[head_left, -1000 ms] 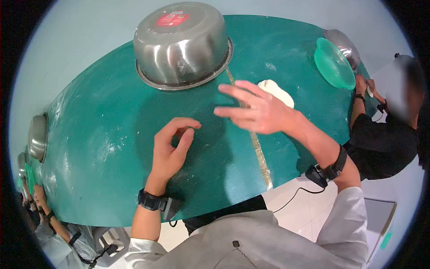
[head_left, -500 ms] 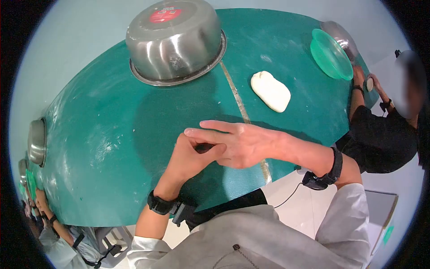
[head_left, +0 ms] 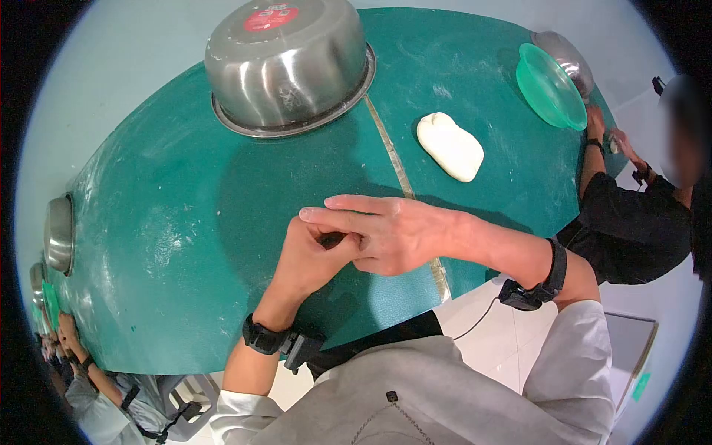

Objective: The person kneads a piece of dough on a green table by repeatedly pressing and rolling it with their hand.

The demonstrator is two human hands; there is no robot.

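Observation:
My left hand (head_left: 308, 258) and my right hand (head_left: 404, 231) meet above the green table, near its front edge. The left fingers are curled in, and the left thumb presses against the right hand. Across the left knuckles lie two outstretched fingers of my right hand; its other fingers are partly hidden below. What sits between the left fingertips cannot be made out. Beyond my right hand, a smooth pale lump of dough (head_left: 451, 147) rests on the table, touched by neither hand.
A large steel basin (head_left: 289, 67) stands upside down at the back. Tape (head_left: 391, 152) crosses the green table (head_left: 148, 185). A green bowl (head_left: 549, 87) and a steel bowl (head_left: 567, 59) are at right, near a co-worker's hands (head_left: 595, 122). Another steel bowl (head_left: 59, 233) and a person's arm (head_left: 100, 374) are at left.
My hands stay joined, with only a slight shift of the fingers. The co-worker's hand at right has moved a little. The dough and the bowls keep their places.

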